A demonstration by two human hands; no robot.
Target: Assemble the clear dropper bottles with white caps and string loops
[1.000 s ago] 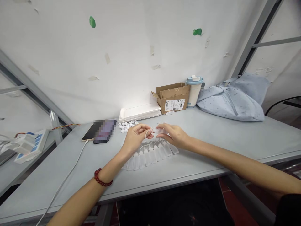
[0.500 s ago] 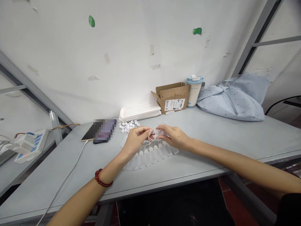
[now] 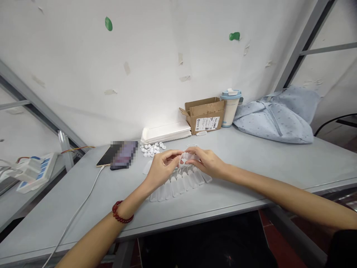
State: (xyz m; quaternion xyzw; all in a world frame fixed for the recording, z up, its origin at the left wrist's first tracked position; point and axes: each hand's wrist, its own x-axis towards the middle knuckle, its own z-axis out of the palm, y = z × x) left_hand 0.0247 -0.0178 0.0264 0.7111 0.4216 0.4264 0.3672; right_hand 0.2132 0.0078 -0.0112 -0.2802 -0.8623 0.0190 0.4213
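Clear tube point(image 3: 186, 156), small and see-through, sits pinched between both your hands just above the table point(image 3: 251, 167), near its middle. Your left hand point(image 3: 161, 168) has thumb and forefinger closed on its left end; your right hand point(image 3: 206, 162) grips the right end with its fingertips. Can't tell whether a cap is on it, too small. Right below your hands lies a row of clear tubes point(image 3: 178, 185), side by side, touching each other. Red bead bracelet point(image 3: 121, 212) on your left wrist. A heap of small white caps point(image 3: 152, 149) lies just behind your left hand, a phone point(image 3: 122, 154) beside it with a white cable point(image 3: 80, 208) running toward the near edge. White stack point(image 3: 166, 133), cardboard box point(image 3: 205, 115), cup point(image 3: 230, 108) and blue cloth bag point(image 3: 279, 117) line the wall.
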